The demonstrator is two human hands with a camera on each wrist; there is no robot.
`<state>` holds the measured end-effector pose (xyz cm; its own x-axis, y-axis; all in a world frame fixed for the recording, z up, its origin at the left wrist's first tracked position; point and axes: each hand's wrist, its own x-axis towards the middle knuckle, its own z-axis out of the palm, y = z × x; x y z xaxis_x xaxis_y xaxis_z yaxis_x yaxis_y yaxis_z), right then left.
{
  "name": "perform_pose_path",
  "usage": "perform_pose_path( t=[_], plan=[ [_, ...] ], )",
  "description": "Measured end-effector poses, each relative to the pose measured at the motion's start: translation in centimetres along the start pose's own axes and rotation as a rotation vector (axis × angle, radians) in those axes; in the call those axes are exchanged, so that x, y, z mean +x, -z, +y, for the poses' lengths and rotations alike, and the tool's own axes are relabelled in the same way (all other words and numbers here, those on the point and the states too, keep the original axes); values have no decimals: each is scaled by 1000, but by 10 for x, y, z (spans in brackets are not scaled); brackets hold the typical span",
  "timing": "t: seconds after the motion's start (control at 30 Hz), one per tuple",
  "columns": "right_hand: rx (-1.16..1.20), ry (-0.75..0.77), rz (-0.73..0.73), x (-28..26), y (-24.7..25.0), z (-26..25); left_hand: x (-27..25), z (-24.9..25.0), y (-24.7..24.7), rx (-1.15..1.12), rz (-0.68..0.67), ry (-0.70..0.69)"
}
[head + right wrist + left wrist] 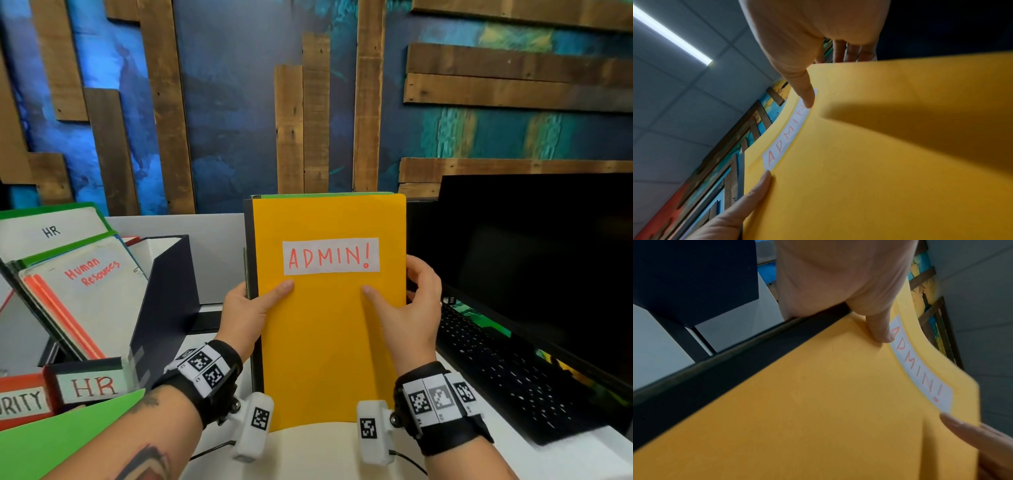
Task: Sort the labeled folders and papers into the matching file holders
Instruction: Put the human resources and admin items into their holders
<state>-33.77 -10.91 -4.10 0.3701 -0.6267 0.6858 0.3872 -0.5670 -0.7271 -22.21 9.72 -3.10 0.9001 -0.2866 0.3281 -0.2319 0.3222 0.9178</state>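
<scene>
Hiding behind yellow folder: green folder

The white desk carries file holders at left, a black keyboard at right.

Two hands are in view — a left hand and a right hand. One yellow folder marked ADMIN! stands upright in front of at least two more, a dark one and a green one. Two labelled file holders — HR and one reading "URITY". One monitor, one keyboard.
</scene>
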Motion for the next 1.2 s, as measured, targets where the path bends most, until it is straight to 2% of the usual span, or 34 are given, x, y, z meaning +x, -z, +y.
perform_pose_path(
  t=[0.1,0.17,0.2,0.37,0.47,0.6,0.7,0.97,1.07,1.2],
  plan=[
    [102,-48,-106,0,2,-5,-1,0,-1,-2,2,-6],
    [76,-119,-201,0,3,-1,-2,0,-1,-10,-2,-11],
    [56,-154,-189,1,3,1,-2,0,0,-7,6,-18],
    [-113,-170,136,11,19,10,-2,-4,0,-9,83,-51],
    [-187,-175,270,17,30,19,3,-15,6,52,202,-104],
    [-294,-152,334,22,35,29,5,-24,13,187,456,-188],
    [-331,-86,347,20,30,27,4,-21,17,226,542,-237],
    [-368,73,303,8,12,13,6,-10,23,210,499,-327],
    [-288,77,241,7,10,17,4,-8,21,73,390,-301],
    [-174,52,256,9,9,25,4,-4,25,-74,256,-217]
  ],
)
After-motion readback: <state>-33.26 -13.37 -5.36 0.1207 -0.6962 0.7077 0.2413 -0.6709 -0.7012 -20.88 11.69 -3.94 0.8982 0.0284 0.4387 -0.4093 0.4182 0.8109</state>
